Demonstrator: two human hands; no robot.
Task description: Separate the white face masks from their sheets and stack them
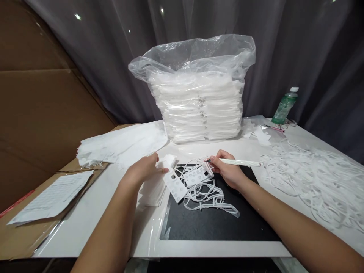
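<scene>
My left hand (143,170) is closed in a pinch on a white folded piece (167,161) at the left edge of a black mat (216,223). My right hand (227,170) grips a long white stick-like tool (241,162), its tip pointing at a small white perforated strip (196,175). A second perforated strip (174,186) lies beside it. A tangle of white elastic loops (209,197) lies on the mat under and around the strips. A low stack of white sheets (152,191) sits below my left hand.
A large clear plastic bag (199,94) of stacked white pieces stands at the back. White fabric pieces (122,146) lie left, a heap of white elastic bands (315,178) right. A green bottle (285,106) stands far right. A printed paper (54,197) rests on cardboard at left.
</scene>
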